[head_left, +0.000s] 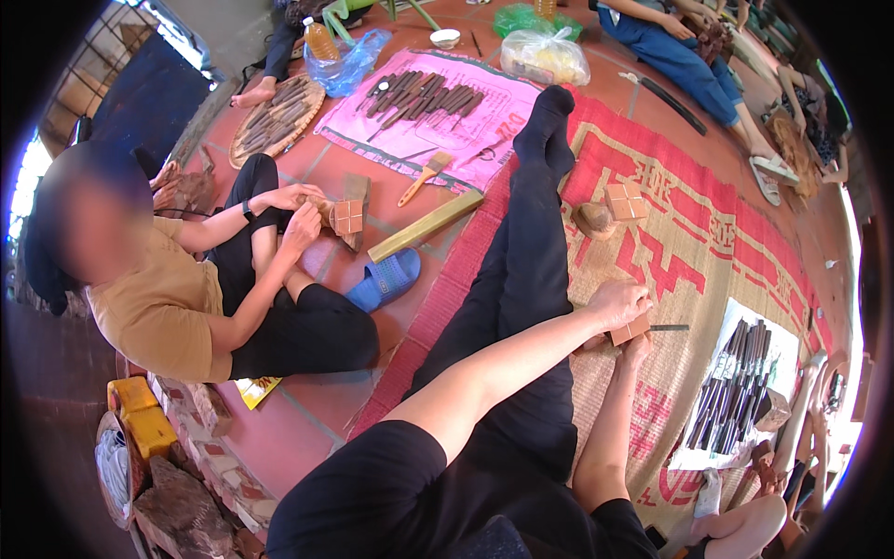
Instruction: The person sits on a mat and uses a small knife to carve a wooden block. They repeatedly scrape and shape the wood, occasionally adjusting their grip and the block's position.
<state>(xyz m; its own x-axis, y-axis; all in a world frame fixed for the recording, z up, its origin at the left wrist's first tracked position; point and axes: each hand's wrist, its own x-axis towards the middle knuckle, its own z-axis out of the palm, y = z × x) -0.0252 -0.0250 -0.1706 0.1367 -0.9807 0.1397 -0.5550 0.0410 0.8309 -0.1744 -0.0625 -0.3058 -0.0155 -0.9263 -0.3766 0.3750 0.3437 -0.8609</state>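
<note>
My left hand (619, 303) is closed at the upper edge of a small square brown block (631, 329); whether its fingers grip the block or something else is hidden. From below, my right hand (638, 348) grips the block, fingers closed against its lower side. A thin dark strip (669, 327) juts out to the right from between the hands; its other end is out of sight. Beyond them on the mat sits a similar square block (626, 201) with thin light cross lines, against a rounded wooden piece (594, 220).
My legs stretch across the red-and-tan woven mat (689, 252). At left, a seated person (168, 298) works a similar block. Dark sticks lie on a pink cloth (340, 121) and a white sheet (684, 456). A brush (425, 179), wooden bar (424, 226) and blue slipper (385, 278) lie nearby.
</note>
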